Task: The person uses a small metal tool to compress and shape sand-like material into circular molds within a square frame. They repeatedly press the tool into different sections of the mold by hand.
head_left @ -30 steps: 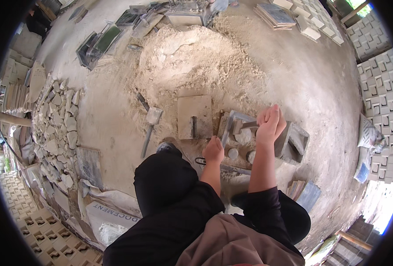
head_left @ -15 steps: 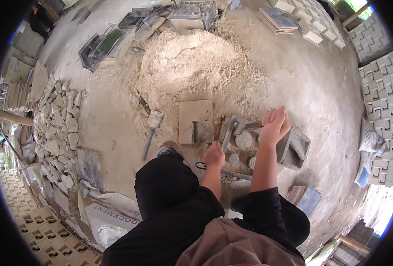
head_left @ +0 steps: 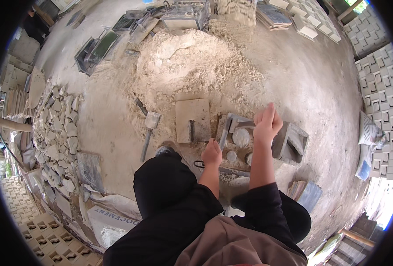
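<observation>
Between our left hand (head_left: 212,153) and right hand (head_left: 268,124), fingers curled tight on what we cannot tell, lies the mould (head_left: 240,150) whose frame we seem to be handling, the next move calling for steadiness, with a handled plate (head_left: 198,113) just left of our left fingers, a box (head_left: 283,139) just right of our right ones, and bare floor (head_left: 311,80) beyond.

Board (head_left: 198,114) between mallet (head_left: 152,120) and frame (head_left: 225,133)
</observation>
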